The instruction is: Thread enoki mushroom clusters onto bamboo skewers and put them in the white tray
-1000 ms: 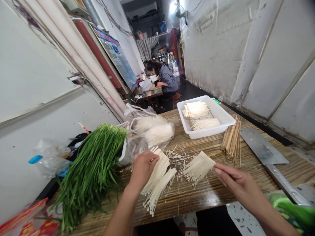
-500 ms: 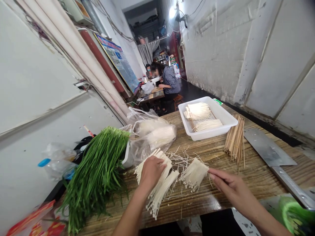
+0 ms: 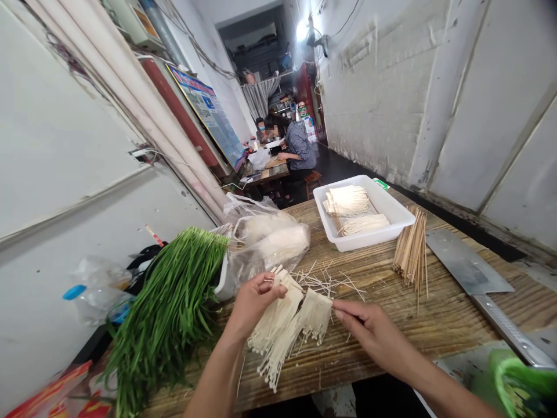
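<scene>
My left hand rests on a loose pile of white enoki mushrooms on the wooden table, fingers pinched on the stem ends. My right hand pinches a small flat bundle of enoki and holds it against the pile. Stray mushroom strands lie scattered just behind both hands.
A big bunch of green chives lies left. Behind it sit a plastic bag of enoki and a white tray with skewered bundles. Bamboo skewers and a cleaver lie right. People sit at a far table.
My right hand has carried the small enoki bundle leftward until it meets the pile. My left hand lifted slightly onto the stem ends.
</scene>
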`<action>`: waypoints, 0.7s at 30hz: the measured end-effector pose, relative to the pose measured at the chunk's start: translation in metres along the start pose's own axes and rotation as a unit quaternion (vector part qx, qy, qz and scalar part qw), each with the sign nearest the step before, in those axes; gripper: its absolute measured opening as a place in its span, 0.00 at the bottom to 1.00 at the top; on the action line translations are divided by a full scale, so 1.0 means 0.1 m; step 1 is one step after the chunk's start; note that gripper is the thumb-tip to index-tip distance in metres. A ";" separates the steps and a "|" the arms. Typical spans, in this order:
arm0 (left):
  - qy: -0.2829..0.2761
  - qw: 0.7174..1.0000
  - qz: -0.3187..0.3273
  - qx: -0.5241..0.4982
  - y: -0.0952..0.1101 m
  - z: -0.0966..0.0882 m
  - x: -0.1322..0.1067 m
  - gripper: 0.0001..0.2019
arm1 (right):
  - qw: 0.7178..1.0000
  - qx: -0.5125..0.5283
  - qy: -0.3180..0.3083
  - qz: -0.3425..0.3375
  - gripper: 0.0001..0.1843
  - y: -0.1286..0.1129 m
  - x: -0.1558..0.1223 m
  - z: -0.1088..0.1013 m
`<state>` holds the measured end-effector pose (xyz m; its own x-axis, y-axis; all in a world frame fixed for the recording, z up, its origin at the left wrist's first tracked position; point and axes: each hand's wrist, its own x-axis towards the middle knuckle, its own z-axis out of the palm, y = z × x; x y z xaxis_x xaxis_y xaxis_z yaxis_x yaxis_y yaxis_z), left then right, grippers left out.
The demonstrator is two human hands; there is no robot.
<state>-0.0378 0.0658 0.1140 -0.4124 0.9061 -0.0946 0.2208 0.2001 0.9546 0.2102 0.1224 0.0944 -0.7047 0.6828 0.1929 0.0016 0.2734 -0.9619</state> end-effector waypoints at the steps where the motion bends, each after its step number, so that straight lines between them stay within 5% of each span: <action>1: -0.007 1.000 -0.006 0.000 0.00 0.01 0.01 0.16 | 1.000 -0.002 -0.004 -0.002 0.17 0.00 0.02 0.01; 7: -0.069 0.996 -0.037 -0.033 -0.06 0.02 0.02 0.17 | 1.000 -0.007 -0.014 -0.003 0.17 0.07 0.11 0.02; 14: -0.038 0.997 -0.038 -0.059 -0.03 -0.01 0.02 0.13 | 1.000 -0.009 -0.011 -0.004 0.17 0.07 0.12 0.01; 21: -0.087 0.984 -0.069 -0.137 0.15 0.01 0.00 0.14 | 0.999 -0.034 -0.002 -0.008 0.16 0.03 0.15 -0.01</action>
<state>-0.0339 0.0687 0.1283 -0.2596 0.9321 -0.2526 -0.0832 0.2390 0.9674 0.2002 0.1342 0.0942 -0.7074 0.6756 0.2079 0.0377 0.3298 -0.9433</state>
